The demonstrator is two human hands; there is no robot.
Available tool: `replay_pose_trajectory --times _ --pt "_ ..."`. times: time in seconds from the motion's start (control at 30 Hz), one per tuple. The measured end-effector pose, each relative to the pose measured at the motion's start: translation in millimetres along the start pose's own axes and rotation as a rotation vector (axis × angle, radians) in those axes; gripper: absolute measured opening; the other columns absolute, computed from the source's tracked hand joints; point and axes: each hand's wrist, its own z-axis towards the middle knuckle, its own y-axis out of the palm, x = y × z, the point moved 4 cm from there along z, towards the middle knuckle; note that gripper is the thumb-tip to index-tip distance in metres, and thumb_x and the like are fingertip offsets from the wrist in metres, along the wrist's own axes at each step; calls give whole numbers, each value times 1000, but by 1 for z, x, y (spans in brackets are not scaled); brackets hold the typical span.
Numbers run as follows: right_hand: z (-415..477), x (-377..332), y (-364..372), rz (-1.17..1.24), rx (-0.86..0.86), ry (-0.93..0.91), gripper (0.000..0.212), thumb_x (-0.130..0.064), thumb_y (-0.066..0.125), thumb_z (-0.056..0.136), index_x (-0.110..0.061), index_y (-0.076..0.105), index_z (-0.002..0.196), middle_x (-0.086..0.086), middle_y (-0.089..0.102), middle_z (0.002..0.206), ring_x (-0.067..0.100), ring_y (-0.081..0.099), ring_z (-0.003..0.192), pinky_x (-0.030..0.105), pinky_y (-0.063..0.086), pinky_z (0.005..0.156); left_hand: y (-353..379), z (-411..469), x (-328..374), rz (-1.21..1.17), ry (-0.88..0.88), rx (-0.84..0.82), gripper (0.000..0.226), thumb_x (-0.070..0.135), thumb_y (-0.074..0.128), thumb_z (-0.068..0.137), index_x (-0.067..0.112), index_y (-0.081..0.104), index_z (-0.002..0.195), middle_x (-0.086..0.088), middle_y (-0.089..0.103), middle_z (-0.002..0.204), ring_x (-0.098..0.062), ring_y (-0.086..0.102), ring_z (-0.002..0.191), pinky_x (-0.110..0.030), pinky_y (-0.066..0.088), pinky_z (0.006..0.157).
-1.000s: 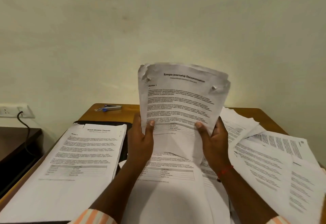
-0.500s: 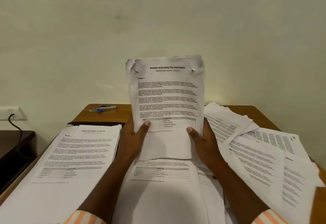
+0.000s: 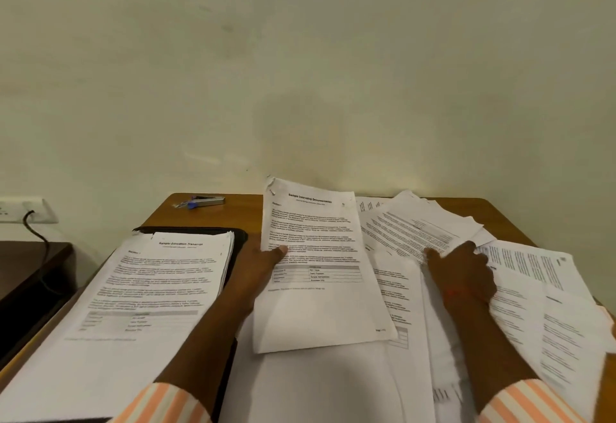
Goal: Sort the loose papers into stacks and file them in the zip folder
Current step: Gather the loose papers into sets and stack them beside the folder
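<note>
**Papers spread over a wooden desk**

The left hand (image 3: 263, 264) pinches the left edge of a sheet (image 3: 320, 309) headed "Sample Internship Documentation", at the middle of the desk (image 3: 166, 212). A stack (image 3: 143, 289) titled "Sample Education Transcript" covers the black zip folder (image 3: 240, 239) at the left edge. The right hand (image 3: 465, 277) sits curled on loose papers (image 3: 533, 289) near the right edge; whether it grips any I cannot tell. A stapler (image 3: 203, 202) lies at the far edge, against a cream wall (image 3: 300, 72).

Office: desk (image 3: 233, 214), loose papers (image 3: 416, 232), stapler (image 3: 204, 202).
</note>
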Motion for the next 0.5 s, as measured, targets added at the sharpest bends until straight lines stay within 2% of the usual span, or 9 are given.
replay_pose_trajectory --times 0.07,0.2,0.3,0.4,0.5 --pt "-1 -2 1 -13 -1 -19 80 -56 71 83 0 42 133 27 54 125 46 58 113 50 48 89 1 -1 1 -5 -2 14 26 14 67 97 17 64 123 -3 75 113 -23 76 95 -43 61 84" --pt "2 -4 1 123 31 -66 65 -32 75 86 -1 39 130 27 63 112 47 63 103 47 50 79 1 -4 2 -39 -15 33 20 13 66 98 25 67 114 -2 76 112 -26 75 97 -50 60 88" --pt "4 -4 -6 346 98 -52 56 -15 71 89 -4 38 134 30 61 118 50 60 109 51 49 88 1 -5 5 -57 -4 48 20 13 66 98 29 67 109 -1 76 111 -26 75 97 -50 60 88" --pt "6 -3 -11 544 157 -31 54 -5 62 94 -11 35 141 28 62 118 44 61 109 50 52 94 2 -6 6 -56 -1 49 26 14 65 99 25 65 123 0 75 117 -25 75 99 -50 60 90" --pt "8 -1 -12 658 151 -75 58 5 56 92 -20 42 141 17 64 104 31 65 94 42 57 82 2 -7 7 -60 -2 45 32 14 65 99 22 63 130 0 74 118 -25 74 100 -50 60 90"
